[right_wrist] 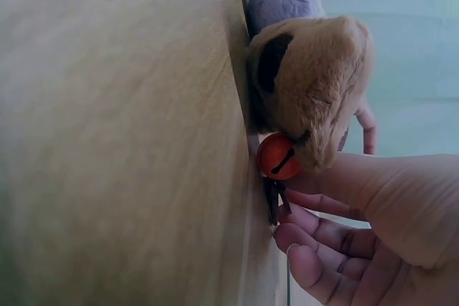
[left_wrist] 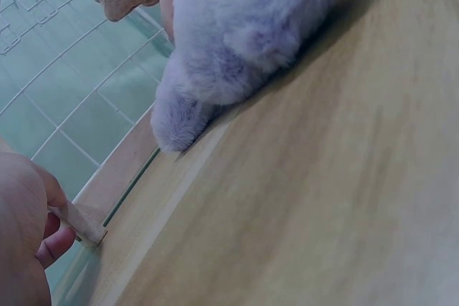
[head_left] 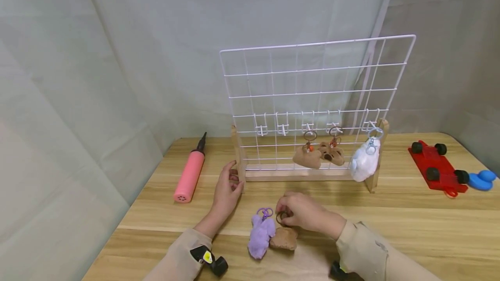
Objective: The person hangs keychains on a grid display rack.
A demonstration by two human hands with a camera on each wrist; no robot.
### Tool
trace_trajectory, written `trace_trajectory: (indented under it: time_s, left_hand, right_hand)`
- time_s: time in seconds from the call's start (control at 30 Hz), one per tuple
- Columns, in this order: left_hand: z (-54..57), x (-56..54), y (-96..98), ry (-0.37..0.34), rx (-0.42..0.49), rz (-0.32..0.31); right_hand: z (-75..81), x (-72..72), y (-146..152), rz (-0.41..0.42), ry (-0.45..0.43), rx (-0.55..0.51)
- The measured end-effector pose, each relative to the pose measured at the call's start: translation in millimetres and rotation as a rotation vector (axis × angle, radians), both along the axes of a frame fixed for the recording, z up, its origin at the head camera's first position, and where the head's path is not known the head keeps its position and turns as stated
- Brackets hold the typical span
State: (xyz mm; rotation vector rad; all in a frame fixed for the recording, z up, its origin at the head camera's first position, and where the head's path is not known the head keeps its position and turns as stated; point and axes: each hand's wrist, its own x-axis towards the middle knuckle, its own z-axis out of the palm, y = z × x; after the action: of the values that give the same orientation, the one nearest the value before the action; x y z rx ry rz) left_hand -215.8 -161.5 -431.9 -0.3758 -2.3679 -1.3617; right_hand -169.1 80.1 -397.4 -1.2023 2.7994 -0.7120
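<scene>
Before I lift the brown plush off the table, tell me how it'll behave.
Lifted by its ring, the brown plush will probably dangle and swing. Its furry body looks soft, likely squashing rather than breaking. The slotted orange bell may jingle.

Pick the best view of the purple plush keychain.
Head: it shows the purple plush keychain end to end. Left wrist crops its larger body; right wrist shows only part, behind the brown plush keychain.
</scene>
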Motion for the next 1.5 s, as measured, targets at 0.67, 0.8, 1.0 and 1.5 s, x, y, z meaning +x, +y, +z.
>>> trace_trajectory:
  time_s: [0.67, 0.8, 1.0, 1.5]
  left_hand:
    - [1.7, 0.1, 0.0, 0.007, 0.002, -0.001]
    - [1.7, -0.1, -0.2, 0.005, 0.000, 0.006]
    - [1.0, 0.1, -0.2, 0.001, 0.000, 0.007]
    - [0.8, 0.7, -0.8, -0.003, 0.010, -0.002]
  right_hand:
    - [2.7, 0.6, 3, 0.027, -0.025, -0.073]
    - [5.7, 1.1, 5, 0.030, -0.097, -0.111]
    - [9.6, 4.0, 8, 0.025, -0.236, -0.170]
    - [20.1, 8.3, 19, 0.006, -0.295, -0.247]
